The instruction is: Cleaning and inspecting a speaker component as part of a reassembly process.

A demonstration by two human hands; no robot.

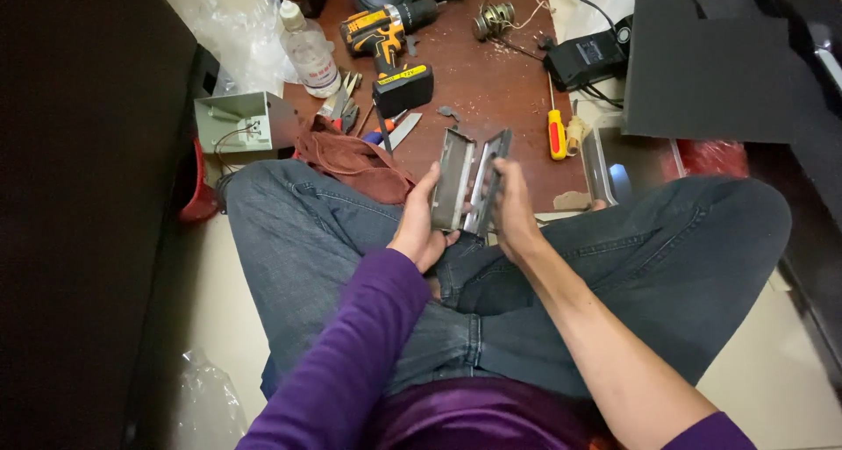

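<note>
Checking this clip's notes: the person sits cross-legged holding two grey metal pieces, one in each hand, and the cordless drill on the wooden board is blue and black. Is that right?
Not quite. In the head view the cordless drill on the wooden board is orange and black, not blue. The rest holds: the left hand and right hand each hold one of the grey metal pieces.

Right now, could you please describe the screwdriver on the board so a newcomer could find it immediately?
Start at the reddish-brown wooden board on the floor ahead of the seated person's knees. Along its right edge, just below the black box with cables, lies the screwdriver, pointing away from the person. Its red-and-yellow handle sets it apart from the orange-and-black cordless drill further left.
</note>
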